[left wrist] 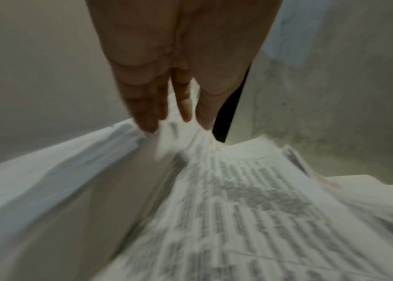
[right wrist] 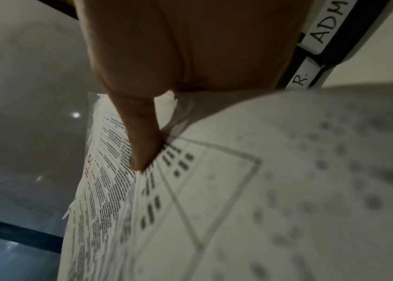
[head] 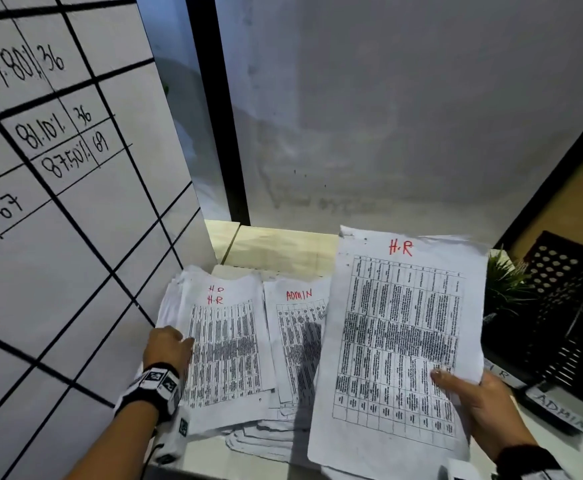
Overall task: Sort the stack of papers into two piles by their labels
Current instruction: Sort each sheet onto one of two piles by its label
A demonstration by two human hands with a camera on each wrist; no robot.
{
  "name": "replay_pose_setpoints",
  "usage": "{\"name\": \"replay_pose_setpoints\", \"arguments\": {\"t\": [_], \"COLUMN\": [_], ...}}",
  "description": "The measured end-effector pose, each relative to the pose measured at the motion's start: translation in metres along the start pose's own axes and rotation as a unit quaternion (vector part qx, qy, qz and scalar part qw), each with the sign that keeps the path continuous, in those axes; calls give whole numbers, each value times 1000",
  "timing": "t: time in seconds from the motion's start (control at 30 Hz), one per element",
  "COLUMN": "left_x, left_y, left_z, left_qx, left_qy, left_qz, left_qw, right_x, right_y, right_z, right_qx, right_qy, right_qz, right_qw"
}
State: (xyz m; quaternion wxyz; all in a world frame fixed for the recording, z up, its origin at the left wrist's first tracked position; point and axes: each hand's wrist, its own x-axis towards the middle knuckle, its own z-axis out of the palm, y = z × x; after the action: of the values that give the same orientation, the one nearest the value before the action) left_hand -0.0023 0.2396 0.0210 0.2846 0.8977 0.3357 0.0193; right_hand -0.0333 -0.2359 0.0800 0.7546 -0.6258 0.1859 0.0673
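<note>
Right hand (head: 484, 407) has its grip clamped on the held H.R stack (head: 400, 337); left hand (head: 167, 346), fingers straight, rests on the H.R pile (head: 227, 344) beside the ADMIN pile (head: 298, 327).

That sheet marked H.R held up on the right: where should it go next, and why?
Probably onto the left pile, whose top page also reads H.R; the middle pile reads ADMIN. The right hand pinches the sheet, while the left hand rests on that left pile.
</note>
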Motion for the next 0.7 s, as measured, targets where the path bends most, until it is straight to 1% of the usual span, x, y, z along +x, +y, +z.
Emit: {"name": "replay_pose_setpoints", "arguments": {"t": [0.03, 0.07, 0.1, 0.13, 0.17, 0.2, 0.23, 0.27, 0.33, 0.4, 0.47, 0.57, 0.6, 0.7], "left_x": [-3, -10, -23, -39, -59, -80, -99, -114, -135, -146, -150, -154, -157, -161], "left_y": [8, 20, 36, 54, 72, 90, 105, 116, 133, 144, 151, 154, 154, 151], "left_z": [4, 8, 9, 11, 11, 13, 16, 21, 29, 37, 41, 44, 44, 44], "left_qx": [6, -10, -42, -88, -136, -185, -227, -277, -378, -446, -461, -476, -471, -442], "left_qy": [9, 23, 20, -12, -74, -142, -188, -204, -201, -188, -161, -152, -152, -139], "left_qz": [25, 67, 116, 172, 207, 226, 232, 228, 170, 112, 98, 101, 110, 179], "left_qw": [1000, 997, 992, 981, 966, 946, 927, 911, 888, 868, 867, 860, 862, 868], "right_x": [0, 0, 1, 1, 2, 2, 2, 2, 2, 2, 3, 3, 3, 1], "right_y": [0, 0, 2, 2, 3, 3, 2, 2, 2, 4, 5, 7, 7, 5], "right_z": [0, 1, 1, 2, 3, 4, 4, 6, 6, 5, 2, 1, 1, 4], "right_qx": [-2, -6, -8, -6, -4, -3, -2, -1, -4, -3, 2, -4, -4, 12], "right_qy": [-4, -6, -4, -6, -7, -8, -10, -11, -14, -13, -15, -28, -31, -29], "right_qz": [1, 4, 6, 7, 6, 6, 4, 2, -2, -2, -2, -3, -3, -5], "right_qw": [1000, 1000, 1000, 1000, 1000, 1000, 1000, 1000, 1000, 1000, 1000, 1000, 1000, 999]}}
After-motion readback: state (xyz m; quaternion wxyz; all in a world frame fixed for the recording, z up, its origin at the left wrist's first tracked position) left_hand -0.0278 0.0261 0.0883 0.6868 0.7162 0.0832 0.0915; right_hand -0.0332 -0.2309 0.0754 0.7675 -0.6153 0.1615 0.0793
